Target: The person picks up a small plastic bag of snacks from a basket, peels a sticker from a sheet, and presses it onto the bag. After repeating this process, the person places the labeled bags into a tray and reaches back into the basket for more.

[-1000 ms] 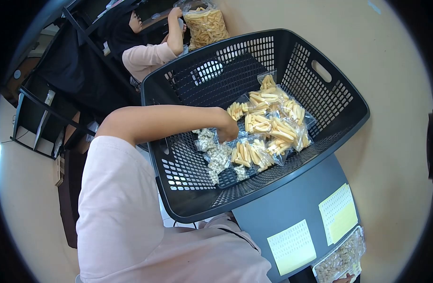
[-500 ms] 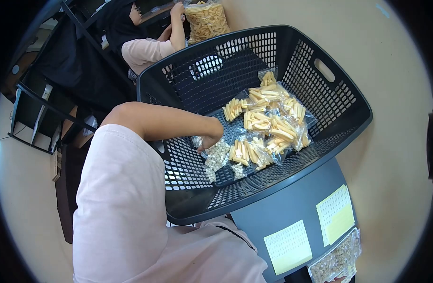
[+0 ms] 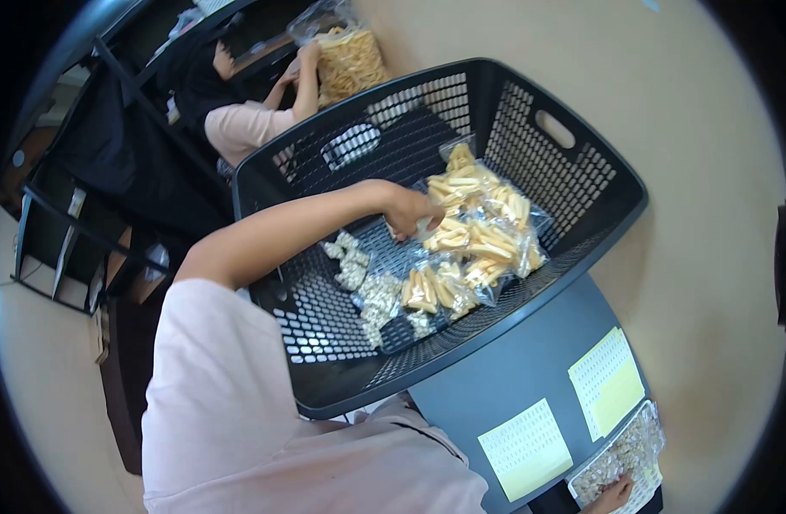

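Observation:
My left hand (image 3: 412,212) is inside the black basket (image 3: 564,94), at the left edge of a pile of clear bags of pale yellow stick snacks (image 3: 491,244). Its fingers are curled at the top of one of these bags, which the hand mostly covers. Below it, small bags of white puffed pieces (image 3: 378,295) lie on the basket floor. At the lower right, my right hand (image 3: 614,495) shows only in part, with fingers bent against a clear pack of small pale pieces (image 3: 620,458).
Two label sheets (image 3: 525,450) (image 3: 607,381) lie on the grey surface (image 3: 487,377) beside the basket. Beyond the basket, another person (image 3: 251,124) handles a large bag of yellow sticks (image 3: 350,67). Dark shelving (image 3: 59,231) stands at left.
My left hand has moved from the white puffed bags up and right to the yellow stick bags. More of my right hand shows on the pack. The view has shifted slightly.

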`<action>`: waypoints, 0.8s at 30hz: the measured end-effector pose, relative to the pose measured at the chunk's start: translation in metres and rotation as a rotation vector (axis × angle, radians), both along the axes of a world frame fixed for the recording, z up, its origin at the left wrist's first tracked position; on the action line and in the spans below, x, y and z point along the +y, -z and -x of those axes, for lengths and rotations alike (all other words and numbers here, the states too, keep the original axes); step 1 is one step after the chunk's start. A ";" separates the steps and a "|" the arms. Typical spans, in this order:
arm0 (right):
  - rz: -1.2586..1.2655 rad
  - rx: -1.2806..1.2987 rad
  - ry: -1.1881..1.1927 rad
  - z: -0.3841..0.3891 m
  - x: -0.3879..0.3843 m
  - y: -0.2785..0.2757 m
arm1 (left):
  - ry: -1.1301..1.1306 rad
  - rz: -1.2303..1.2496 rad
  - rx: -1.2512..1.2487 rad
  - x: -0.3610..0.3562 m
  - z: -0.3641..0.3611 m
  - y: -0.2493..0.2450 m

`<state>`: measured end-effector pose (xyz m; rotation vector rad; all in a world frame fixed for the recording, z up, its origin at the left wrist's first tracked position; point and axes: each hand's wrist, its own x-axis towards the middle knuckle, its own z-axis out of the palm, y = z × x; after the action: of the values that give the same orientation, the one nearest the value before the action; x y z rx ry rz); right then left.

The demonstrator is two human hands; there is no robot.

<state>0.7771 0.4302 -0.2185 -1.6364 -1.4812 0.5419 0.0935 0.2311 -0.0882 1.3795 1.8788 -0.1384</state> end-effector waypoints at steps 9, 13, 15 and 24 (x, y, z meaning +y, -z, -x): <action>-0.007 0.448 -0.262 0.146 0.007 -0.105 | -0.049 -0.758 -0.315 0.047 -0.093 -0.162; -0.124 0.544 -0.656 0.220 -0.017 -0.163 | 0.070 -0.779 -0.706 0.070 -0.134 -0.171; -0.088 0.685 -0.885 0.251 -0.032 -0.188 | 0.132 -0.681 -0.872 0.080 -0.156 -0.170; 0.008 0.931 -1.058 0.268 -0.057 -0.213 | 0.343 -0.765 -0.740 0.102 -0.217 -0.162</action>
<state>0.5086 0.3732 -0.0050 -0.2921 -1.4410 1.5981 0.3106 0.3327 0.0734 1.8910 1.0719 0.8894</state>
